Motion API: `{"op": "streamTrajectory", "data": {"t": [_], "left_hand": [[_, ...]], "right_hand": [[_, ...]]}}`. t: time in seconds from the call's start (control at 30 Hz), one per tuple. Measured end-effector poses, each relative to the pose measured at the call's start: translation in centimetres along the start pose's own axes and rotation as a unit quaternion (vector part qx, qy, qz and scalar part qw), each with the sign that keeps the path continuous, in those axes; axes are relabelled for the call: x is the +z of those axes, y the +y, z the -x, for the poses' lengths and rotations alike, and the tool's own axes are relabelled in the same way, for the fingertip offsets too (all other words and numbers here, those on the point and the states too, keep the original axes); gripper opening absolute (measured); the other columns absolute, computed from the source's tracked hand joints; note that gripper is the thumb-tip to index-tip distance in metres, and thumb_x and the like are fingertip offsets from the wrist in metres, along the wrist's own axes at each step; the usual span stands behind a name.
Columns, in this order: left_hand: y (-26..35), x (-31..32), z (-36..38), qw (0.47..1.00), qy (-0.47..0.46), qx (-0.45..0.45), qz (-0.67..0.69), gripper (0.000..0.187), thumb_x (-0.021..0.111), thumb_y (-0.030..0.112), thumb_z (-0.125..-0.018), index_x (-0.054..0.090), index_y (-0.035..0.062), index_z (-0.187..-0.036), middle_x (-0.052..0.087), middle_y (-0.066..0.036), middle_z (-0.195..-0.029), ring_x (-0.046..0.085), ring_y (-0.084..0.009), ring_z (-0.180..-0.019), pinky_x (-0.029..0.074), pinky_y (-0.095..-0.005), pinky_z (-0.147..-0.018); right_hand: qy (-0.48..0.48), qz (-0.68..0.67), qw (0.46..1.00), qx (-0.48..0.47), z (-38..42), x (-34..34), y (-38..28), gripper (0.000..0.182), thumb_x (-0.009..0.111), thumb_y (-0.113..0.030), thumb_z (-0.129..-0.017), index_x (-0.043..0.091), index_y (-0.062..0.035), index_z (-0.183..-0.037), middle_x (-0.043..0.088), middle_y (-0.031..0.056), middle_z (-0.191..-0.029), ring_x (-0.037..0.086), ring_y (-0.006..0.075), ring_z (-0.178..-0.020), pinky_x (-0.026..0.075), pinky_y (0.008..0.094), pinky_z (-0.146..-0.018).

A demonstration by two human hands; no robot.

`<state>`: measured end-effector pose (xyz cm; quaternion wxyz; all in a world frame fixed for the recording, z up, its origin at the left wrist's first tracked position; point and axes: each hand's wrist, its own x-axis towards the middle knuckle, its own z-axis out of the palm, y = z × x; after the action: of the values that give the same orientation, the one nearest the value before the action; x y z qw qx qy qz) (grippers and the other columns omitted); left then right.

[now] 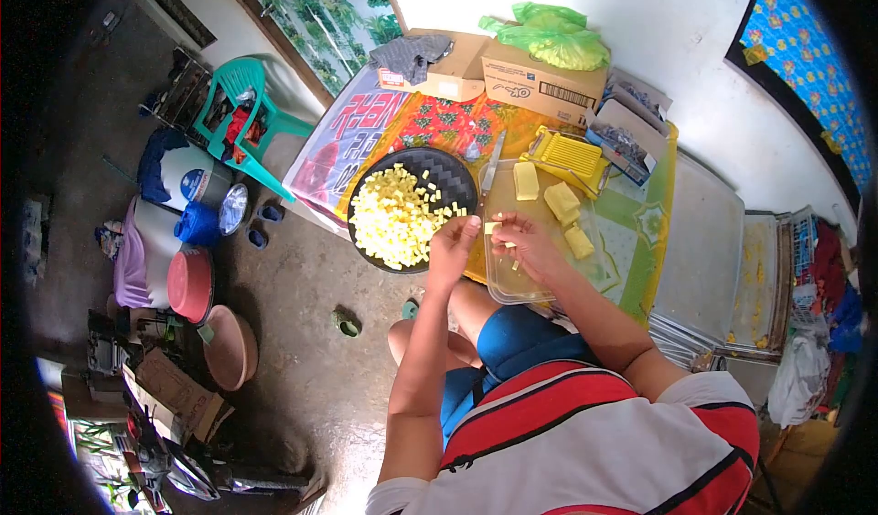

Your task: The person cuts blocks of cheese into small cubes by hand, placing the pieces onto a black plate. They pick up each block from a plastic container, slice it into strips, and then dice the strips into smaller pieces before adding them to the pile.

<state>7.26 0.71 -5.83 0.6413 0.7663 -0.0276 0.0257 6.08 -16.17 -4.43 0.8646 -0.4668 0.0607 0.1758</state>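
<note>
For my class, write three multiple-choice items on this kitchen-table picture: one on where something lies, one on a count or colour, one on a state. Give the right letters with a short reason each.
1. Where is the knife?
A. between the dark round tray and the clear cutting board
B. on the green chair
C. inside a cardboard box

2. How many large uncut yellow blocks lie on the clear cutting board?
A. one
B. three
C. six

3. What state is the food in the dark round tray in?
A. whole and unpeeled
B. mashed
C. cut into small cubes

Answers:
1 A: the blade lies in the gap between tray and board.
2 B: three blocks show beyond the right hand.
3 C: the tray holds a heap of small yellow cubes, next to the left hand.
</note>
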Motion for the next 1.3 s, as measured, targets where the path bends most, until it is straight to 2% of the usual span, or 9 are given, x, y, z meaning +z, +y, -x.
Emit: {"op": "streamTrajectory", "data": {"t": [0.13, 0.43, 0.83, 0.97, 1.07, 1.13, 1.17, 1.2, 1.3], "left_hand": [[1.9, 1.4, 1.3, 0.982, -0.056, -0.076, 0.165, 0.025, 0.061, 0.025, -0.090, 0.062, 0.0005, -0.094, 0.062, -0.001, -0.076, 0.054, -0.0066, -0.064, 0.042, -0.0195, -0.057], [2.2, 1.8, 2.2, 0.976, -0.055, -0.088, 0.192, 0.019, 0.058, 0.022, -0.091, 0.062, 0.0029, -0.090, 0.060, -0.001, -0.070, 0.052, -0.0071, -0.058, 0.043, -0.0213, -0.055], [3.1, 1.8, 1.9, 0.890, -0.059, -0.164, 0.422, 0.022, 0.055, 0.019, -0.089, 0.060, 0.0021, -0.102, 0.066, -0.009, -0.083, 0.058, -0.0119, -0.063, 0.049, -0.0250, -0.056], [2.1, 1.1, 1.3, 0.905, -0.030, -0.158, 0.394, 0.020, 0.058, 0.016, -0.088, 0.060, 0.0024, -0.102, 0.067, -0.008, -0.084, 0.058, -0.0112, -0.063, 0.050, -0.0250, -0.057], [-0.2, 0.4, 0.5, 0.947, 0.038, -0.159, 0.277, 0.021, 0.064, 0.017, -0.084, 0.062, 0.0023, -0.099, 0.066, -0.005, -0.080, 0.057, -0.0121, -0.060, 0.047, -0.0245, -0.054], [-2.3, -0.2, -0.4, 0.995, 0.087, -0.043, 0.028, 0.019, 0.066, 0.017, -0.083, 0.062, 0.0019, -0.095, 0.066, -0.005, -0.079, 0.058, -0.0114, -0.059, 0.046, -0.0241, -0.053], [-3.3, -0.5, -0.8, 0.989, 0.110, 0.016, -0.098, 0.018, 0.067, 0.016, -0.082, 0.063, 0.0017, -0.092, 0.066, -0.005, -0.078, 0.058, -0.0111, -0.058, 0.045, -0.0239, -0.052], [-3.7, -0.9, -1.2, 0.975, 0.130, 0.042, -0.175, 0.015, 0.065, 0.016, -0.081, 0.062, 0.0032, -0.088, 0.066, -0.007, -0.078, 0.061, -0.0183, -0.063, 0.047, -0.0290, -0.056], [-4.5, -2.0, -2.1, 0.918, 0.173, 0.127, -0.334, 0.012, 0.064, 0.014, -0.079, 0.063, 0.0066, -0.088, 0.064, -0.008, -0.079, 0.061, -0.0277, -0.070, 0.048, -0.0347, -0.063]], "right_hand": [[-0.011, 0.014, 1.000, -0.004, 0.2, 0.1, -0.3, 0.023, 0.061, -0.005, -0.083, 0.057, -0.0059, -0.106, 0.062, 0.0035, -0.089, 0.061, 0.0112, -0.080, 0.051, 0.0266, -0.072], [-0.018, 0.006, 1.000, -0.001, 0.9, -0.5, -0.4, 0.022, 0.061, -0.007, -0.084, 0.057, -0.0043, -0.105, 0.064, 0.0070, -0.094, 0.063, 0.0141, -0.084, 0.051, 0.0267, -0.073], [-0.065, -0.094, 0.993, -0.015, 2.1, -0.4, -2.9, 0.027, 0.057, -0.006, -0.087, 0.055, 0.0002, -0.114, 0.063, 0.0084, -0.102, 0.063, 0.0161, -0.089, 0.053, 0.0288, -0.078], [-0.059, -0.100, 0.993, -0.014, 1.8, -1.3, -2.4, 0.024, 0.059, -0.009, -0.087, 0.058, -0.0020, -0.110, 0.063, 0.0057, -0.097, 0.063, 0.0147, -0.087, 0.052, 0.0295, -0.079], [-0.057, -0.089, 0.994, -0.013, 1.6, -1.6, -2.1, 0.024, 0.061, -0.009, -0.086, 0.059, -0.0029, -0.109, 0.063, 0.0050, -0.096, 0.063, 0.0145, -0.087, 0.052, 0.0305, -0.080], [-0.056, -0.085, 0.995, -0.012, 1.4, -1.7, -2.1, 0.024, 0.061, -0.009, -0.086, 0.059, -0.0027, -0.110, 0.063, 0.0051, -0.097, 0.063, 0.0147, -0.087, 0.052, 0.0308, -0.080], [-0.054, -0.085, 0.995, -0.012, 1.5, -1.7, -2.1, 0.025, 0.061, -0.009, -0.086, 0.059, -0.0027, -0.110, 0.063, 0.0051, -0.097, 0.063, 0.0148, -0.087, 0.052, 0.0309, -0.080], [-0.052, -0.085, 0.995, -0.012, 1.6, -1.6, -2.1, 0.025, 0.061, -0.009, -0.086, 0.059, -0.0027, -0.110, 0.063, 0.0051, -0.097, 0.063, 0.0149, -0.087, 0.052, 0.0309, -0.080], [-0.040, -0.068, 0.997, -0.012, 1.5, -1.2, -2.0, 0.026, 0.061, -0.008, -0.086, 0.059, -0.0025, -0.111, 0.063, 0.0054, -0.096, 0.063, 0.0154, -0.087, 0.052, 0.0316, -0.079]]}}
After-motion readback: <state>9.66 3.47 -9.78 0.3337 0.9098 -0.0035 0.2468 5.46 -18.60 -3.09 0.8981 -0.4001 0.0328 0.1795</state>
